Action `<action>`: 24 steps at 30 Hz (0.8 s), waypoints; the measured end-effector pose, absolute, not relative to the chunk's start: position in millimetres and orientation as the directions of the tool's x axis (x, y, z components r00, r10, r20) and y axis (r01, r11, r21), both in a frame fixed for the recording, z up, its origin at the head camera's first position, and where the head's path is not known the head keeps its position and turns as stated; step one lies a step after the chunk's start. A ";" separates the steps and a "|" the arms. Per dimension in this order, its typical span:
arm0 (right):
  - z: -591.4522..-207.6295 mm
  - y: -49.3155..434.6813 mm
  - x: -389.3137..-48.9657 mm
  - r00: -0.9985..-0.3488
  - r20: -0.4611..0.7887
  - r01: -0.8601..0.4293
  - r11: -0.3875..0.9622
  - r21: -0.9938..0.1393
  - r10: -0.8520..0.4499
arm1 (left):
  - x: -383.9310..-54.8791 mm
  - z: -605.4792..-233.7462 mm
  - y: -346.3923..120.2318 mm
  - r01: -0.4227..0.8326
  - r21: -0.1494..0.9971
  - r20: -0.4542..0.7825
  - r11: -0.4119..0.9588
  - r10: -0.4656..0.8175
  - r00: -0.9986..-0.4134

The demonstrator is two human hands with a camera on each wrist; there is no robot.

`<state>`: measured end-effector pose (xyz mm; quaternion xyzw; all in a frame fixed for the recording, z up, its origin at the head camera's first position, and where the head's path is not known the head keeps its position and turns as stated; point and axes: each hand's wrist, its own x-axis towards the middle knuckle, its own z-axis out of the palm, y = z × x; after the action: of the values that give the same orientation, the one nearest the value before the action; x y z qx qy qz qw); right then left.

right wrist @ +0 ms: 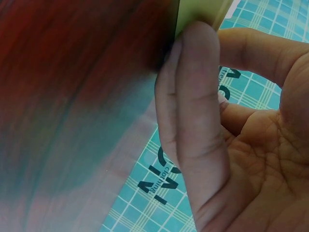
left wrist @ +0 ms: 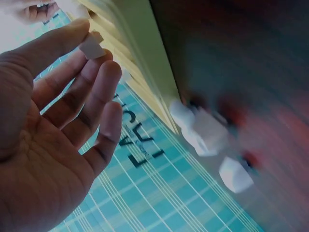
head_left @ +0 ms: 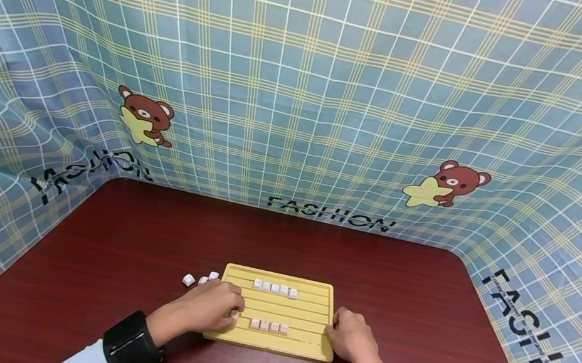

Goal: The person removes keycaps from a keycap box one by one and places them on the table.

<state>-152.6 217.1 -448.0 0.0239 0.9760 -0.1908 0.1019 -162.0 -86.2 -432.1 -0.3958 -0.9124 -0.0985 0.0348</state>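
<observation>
With the tray's middle as the dial and 12 pointing away from the person, the left hand (head_left: 208,306) is reaching in from 9 o'clock and pinching a small cube (left wrist: 91,47) between thumb and forefinger, the other fingers bending loosely beside it. In the head view that cube is showing over the tray's left part, roughly in line with the near row; whether it is touching the tray, one cannot tell. The tray (head_left: 304,315), yellow and ridged, is lying flat on the dark red table (head_left: 281,240). The right hand (head_left: 355,339) is gripping the tray's edge at 3 o'clock, its fingers and thumb closing on the rim.

On the tray, a far row (head_left: 275,288) of five white cubes is standing at 12 o'clock, and the near row (head_left: 269,326) of four pinkish cubes is standing at 6. Marks on the cubes are showing too small to read. Loose cubes (head_left: 188,280) are lying on the table between 9 and 10 o'clock, just beside the left hand; they are blurring in the left wrist view.

Black bands (head_left: 134,344) are wrapping both wrists, and a pale blue sleeve (head_left: 85,361) is showing at 7 to 8 o'clock. Checked cloth (head_left: 304,95) is hanging beyond the table at 9, 12 and 3.
</observation>
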 end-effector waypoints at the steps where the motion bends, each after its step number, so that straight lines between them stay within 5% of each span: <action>1: -448.3 217.2 -152.4 -0.977 -0.214 0.088 0.925 -0.370 0.007 | -162.0 -431.4 -89.1 0.719 0.158 0.136 0.677 0.707 -0.694; 24: -448.0 218.6 -151.7 -0.981 -0.193 0.060 0.917 -0.394 -0.019 | -164.0 -428.8 -150.9 0.611 0.186 0.134 0.769 0.596 -0.791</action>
<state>-151.7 218.6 -448.0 0.0106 0.9743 -0.2031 0.0967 -164.0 -150.9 -428.8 -0.3212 -0.9399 -0.1104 0.0336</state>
